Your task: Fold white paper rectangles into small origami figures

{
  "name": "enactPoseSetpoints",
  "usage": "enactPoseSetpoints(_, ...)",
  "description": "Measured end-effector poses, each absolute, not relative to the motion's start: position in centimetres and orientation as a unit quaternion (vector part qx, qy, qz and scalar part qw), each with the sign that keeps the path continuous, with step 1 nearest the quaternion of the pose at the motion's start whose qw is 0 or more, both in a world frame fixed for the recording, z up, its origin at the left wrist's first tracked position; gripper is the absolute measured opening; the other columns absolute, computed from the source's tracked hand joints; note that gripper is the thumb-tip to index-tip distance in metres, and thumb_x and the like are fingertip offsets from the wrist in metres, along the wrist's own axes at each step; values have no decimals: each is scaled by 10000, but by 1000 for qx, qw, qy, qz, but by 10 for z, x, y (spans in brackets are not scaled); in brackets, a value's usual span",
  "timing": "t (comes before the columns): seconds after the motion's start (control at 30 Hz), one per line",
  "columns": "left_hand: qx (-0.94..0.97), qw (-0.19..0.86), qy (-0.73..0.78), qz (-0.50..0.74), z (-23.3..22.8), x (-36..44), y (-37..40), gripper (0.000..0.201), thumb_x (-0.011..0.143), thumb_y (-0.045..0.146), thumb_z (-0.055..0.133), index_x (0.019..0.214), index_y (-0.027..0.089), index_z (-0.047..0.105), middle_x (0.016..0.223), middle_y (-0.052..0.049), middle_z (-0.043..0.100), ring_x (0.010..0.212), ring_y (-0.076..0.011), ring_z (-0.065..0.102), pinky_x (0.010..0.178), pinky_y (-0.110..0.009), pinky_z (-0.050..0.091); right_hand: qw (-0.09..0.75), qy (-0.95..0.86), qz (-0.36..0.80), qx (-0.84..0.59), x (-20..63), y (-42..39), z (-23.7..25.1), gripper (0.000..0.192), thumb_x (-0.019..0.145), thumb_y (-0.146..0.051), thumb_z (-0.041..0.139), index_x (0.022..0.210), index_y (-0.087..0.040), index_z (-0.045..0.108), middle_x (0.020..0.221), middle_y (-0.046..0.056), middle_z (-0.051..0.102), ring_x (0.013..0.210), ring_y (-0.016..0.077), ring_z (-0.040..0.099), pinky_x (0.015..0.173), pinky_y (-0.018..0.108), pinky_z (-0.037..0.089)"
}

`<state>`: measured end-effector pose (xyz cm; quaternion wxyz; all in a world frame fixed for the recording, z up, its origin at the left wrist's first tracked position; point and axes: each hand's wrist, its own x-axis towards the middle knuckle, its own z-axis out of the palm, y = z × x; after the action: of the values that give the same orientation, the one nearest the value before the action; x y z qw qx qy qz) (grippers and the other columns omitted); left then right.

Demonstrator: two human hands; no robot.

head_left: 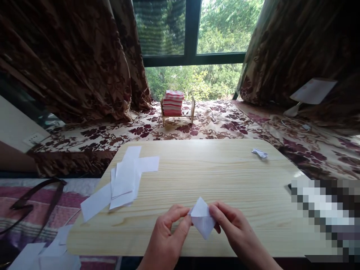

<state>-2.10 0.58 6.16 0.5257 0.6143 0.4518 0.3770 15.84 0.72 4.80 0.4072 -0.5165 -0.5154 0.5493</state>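
Observation:
Both my hands hold a small folded white paper piece [202, 219] just above the near edge of a light wooden table [213, 176]. My left hand [165, 236] pinches its left side between thumb and fingers. On the right side, my right hand [236, 228] grips the paper with thumb and forefinger. The paper is folded into a diamond-like shape with a point facing down toward me.
A loose pile of white paper sheets [123, 180] lies on the table's left part. One small folded paper [260, 152] sits at the far right. More sheets [47, 251] lie below the table at left. A small wooden rack with striped cloth [173, 103] stands by the window.

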Motion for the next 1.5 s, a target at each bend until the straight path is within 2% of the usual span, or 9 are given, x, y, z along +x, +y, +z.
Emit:
enactPoseSetpoints(0.13,619,454,490,413,55,-17,6,318,831,173,547,1120,230,669,1007,-27,685,1000,-191,619,911,-276,452,406,-550,527,-505,158,2,45,406,919,-497,469,699,-186,610,645,4,551,616,137,498,576,229,426)
enactPoseSetpoints(0.23,627,438,483,426,55,-12,7,307,780,134,565,1045,229,688,932,-9,687,921,-174,641,851,-254,478,384,-612,478,-499,160,-1,44,321,942,-421,460,884,-197,684,772,31,639,713,159,571,657,243,470)
enactPoseSetpoints(0.33,599,447,509,427,57,-8,8,219,800,208,609,999,219,700,859,-5,681,862,-175,653,794,-246,498,384,-674,394,-493,163,-4,38,309,883,-333,582,1177,-248,628,978,39,672,783,157,595,714,241,501)
enactPoseSetpoints(0.43,572,458,534,422,58,-6,8,225,810,263,632,1019,218,703,853,-7,685,861,-182,659,781,-244,507,401,-706,334,-479,164,-5,28,408,847,-248,617,1252,-283,580,1047,34,663,796,150,600,709,229,519)
enactPoseSetpoints(0.7,610,447,519,399,58,-9,7,224,885,284,567,1044,216,709,896,-22,709,853,-177,659,792,-246,506,425,-686,354,-472,160,5,27,239,936,-277,485,1075,-237,675,939,55,654,823,165,612,702,235,502)
enactPoseSetpoints(1.0,709,308,463,434,37,-18,6,334,851,155,566,1158,247,661,1020,-65,660,958,-205,626,856,-326,526,430,-528,520,-516,158,12,24,454,866,-573,513,742,-172,685,593,3,527,574,142,474,534,237,401)
enactPoseSetpoints(1.27,694,282,493,443,29,-11,7,385,815,146,581,1183,243,642,1069,-71,658,1010,-229,603,885,-365,512,431,-512,553,-496,158,10,26,454,844,-578,540,640,-178,603,597,0,502,588,143,458,547,245,384)
enactPoseSetpoints(1.4,660,328,523,428,38,-10,10,249,871,239,558,1077,202,692,1005,-74,687,959,-223,625,860,-338,504,435,-526,526,-507,158,6,34,417,852,-541,552,644,-183,605,607,2,531,598,147,485,555,237,401)
enactPoseSetpoints(1.5,576,468,526,415,47,-9,13,264,895,345,535,943,173,729,834,-42,697,811,-192,629,730,-268,495,426,-553,512,-501,161,5,37,390,867,-518,538,690,-184,636,622,0,537,603,147,489,562,233,413)
